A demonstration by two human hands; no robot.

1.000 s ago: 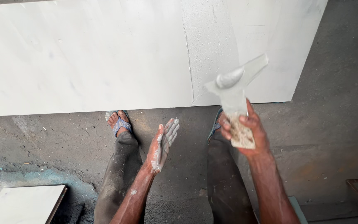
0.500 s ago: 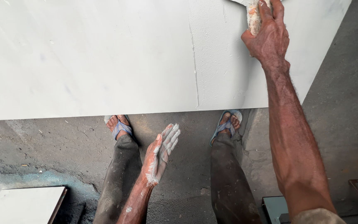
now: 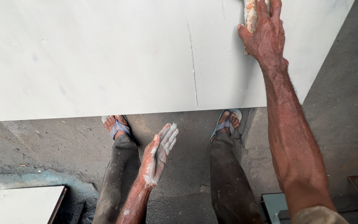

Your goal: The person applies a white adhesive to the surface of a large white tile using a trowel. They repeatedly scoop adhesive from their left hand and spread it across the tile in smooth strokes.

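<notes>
Two hands are working over a large white, flat stone slab point(image 3: 104, 54) that is lying level in front of the person. The right hand point(image 3: 266, 35) is reaching out to the slab's far right part and is closing its fingers around a small, mottled orange-and-white block point(image 3: 250, 16), pressing it flat against the surface; the block's upper end is running out of view. The left hand point(image 3: 159, 154) is hanging open and empty below the slab's near edge, palm turned inward, fingers straight and coated in pale paste or powder, touching nothing. A thin dark line point(image 3: 192, 62) is running across the slab from its far side to its near edge, just left of the right hand.

As a judgement, rubbing here is going best with the block kept flat, pressure even, and strokes overlapping rather than tipping onto a corner.

The person's feet in blue sandals point(image 3: 117, 126) are standing on the grey concrete floor point(image 3: 42, 145) under the slab's edge. A smaller white tile point(image 3: 21, 205) is lying at lower left. A grey-green box-like object point(image 3: 275, 205) is showing at the lower right; whether it is holding anything, one cannot tell.
</notes>
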